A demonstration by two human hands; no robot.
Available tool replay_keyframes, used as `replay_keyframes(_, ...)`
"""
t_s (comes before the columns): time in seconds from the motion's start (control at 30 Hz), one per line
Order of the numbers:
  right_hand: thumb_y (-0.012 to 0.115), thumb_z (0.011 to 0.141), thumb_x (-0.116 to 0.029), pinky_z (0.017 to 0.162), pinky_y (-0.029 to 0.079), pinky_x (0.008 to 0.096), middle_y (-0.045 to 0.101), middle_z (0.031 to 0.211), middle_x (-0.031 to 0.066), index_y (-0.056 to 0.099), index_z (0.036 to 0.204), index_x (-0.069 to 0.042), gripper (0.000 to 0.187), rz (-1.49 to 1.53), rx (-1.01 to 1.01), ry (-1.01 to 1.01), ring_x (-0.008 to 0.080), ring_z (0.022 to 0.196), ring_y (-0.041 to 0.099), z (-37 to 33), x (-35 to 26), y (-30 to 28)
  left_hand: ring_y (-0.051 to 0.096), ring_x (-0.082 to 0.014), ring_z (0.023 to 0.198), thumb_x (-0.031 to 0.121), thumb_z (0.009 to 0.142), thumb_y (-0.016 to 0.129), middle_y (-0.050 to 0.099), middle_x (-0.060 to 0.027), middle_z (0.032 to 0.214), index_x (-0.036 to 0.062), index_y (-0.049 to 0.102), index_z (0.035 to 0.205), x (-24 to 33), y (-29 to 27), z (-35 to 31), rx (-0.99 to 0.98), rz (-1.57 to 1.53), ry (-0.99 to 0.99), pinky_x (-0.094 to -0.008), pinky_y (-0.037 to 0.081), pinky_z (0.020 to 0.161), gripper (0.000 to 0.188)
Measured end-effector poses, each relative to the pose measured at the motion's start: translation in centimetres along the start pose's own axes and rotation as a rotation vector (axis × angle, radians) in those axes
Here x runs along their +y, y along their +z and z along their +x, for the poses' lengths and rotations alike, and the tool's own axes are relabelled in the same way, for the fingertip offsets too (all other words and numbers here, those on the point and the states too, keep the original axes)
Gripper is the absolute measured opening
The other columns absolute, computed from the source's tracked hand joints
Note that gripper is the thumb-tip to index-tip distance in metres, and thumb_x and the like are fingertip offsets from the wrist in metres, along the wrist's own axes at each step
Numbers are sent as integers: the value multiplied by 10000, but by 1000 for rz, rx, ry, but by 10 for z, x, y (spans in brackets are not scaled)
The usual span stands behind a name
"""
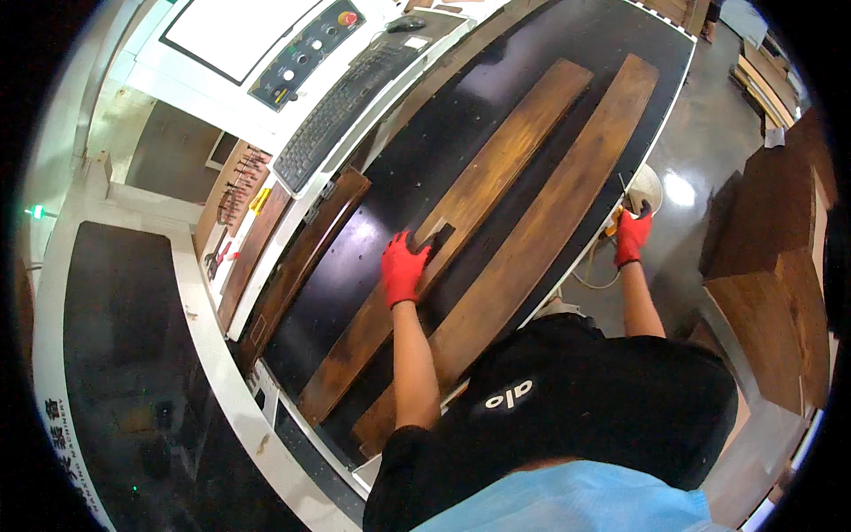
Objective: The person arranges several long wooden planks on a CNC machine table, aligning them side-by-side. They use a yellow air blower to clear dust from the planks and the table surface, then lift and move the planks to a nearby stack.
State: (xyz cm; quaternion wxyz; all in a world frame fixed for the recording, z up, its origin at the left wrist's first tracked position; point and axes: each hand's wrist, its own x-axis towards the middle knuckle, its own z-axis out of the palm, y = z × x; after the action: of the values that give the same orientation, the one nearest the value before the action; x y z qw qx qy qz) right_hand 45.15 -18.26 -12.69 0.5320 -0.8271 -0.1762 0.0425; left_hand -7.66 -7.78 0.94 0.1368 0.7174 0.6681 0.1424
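My left hand point(405, 268), in a red glove with dark fingers, rests over the left of two long brown wooden planks point(510, 146). Its fingers close around a small dark rectangular piece point(442, 237) against the plank's surface. The right plank point(567, 191) lies alongside, with a strip of black tabletop point(496, 235) between them. Beyond the table's right edge, my right hand point(632, 238), gloved in red too, has bent fingers beside a yellow-orange item point(612, 225). A thin rod sticks up there; the hand partly hides what it grips.
A white bucket point(650, 188) stands beside the table, near a looping pale hose point(596, 282). Brown boxes point(767, 257) are on the right. At the left are a keyboard point(346, 106), a control panel point(306, 55) and a rack of small tools point(239, 191). Another dark board point(306, 248) lies along the table's left side.
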Motion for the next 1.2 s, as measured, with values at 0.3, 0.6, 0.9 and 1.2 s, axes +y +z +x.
replay_keyframes(0.3, 681, 997, -176, 917, 512, 306, 694, 1203, 36, 644, 1345, -38, 376, 529, -477, 222, 169, 1072, 654, 3, 84, 12, 594, -328, 1276, 434, 787, 827, 658, -154, 1353, 89, 679, 1296, -14, 11, 14, -13, -105, -6, -445, 463, 1086, 633)
replay_keyframes(0.6, 553, 1035, -547, 813, 501, 334, 675, 1115, 43, 468, 1465, -123, 610, 779, -285, -85, 188, 920, 642, 92, -78, -104, 577, -300, 1255, 493, 819, 776, 649, -53, 1358, 171, 654, 1323, 10, 2, -3, 55, 50, 25, -450, 434, 1063, 611)
replay_keyframes(0.9, 682, 984, -340, 805, 541, 323, 730, 1037, 104, 648, 1243, -8, 423, -42, -959, -487, 207, 932, 684, 43, -184, -29, 560, -350, 1254, 450, 810, 787, 614, -115, 1353, 136, 608, 1343, 12, 1, 0, 13, 151, 31, -470, 443, 1042, 645)
replay_keyframes(1.2, 694, 939, -387, 817, 537, 479, 706, 991, 219, 551, 1381, -12, 597, -226, -1471, -1191, 381, 942, 684, -229, -333, -42, 589, -353, 1177, 426, 790, 793, 645, -121, 1219, 103, 646, 1158, 6, 18, 6, 72, 144, 88, -503, 467, 968, 511)
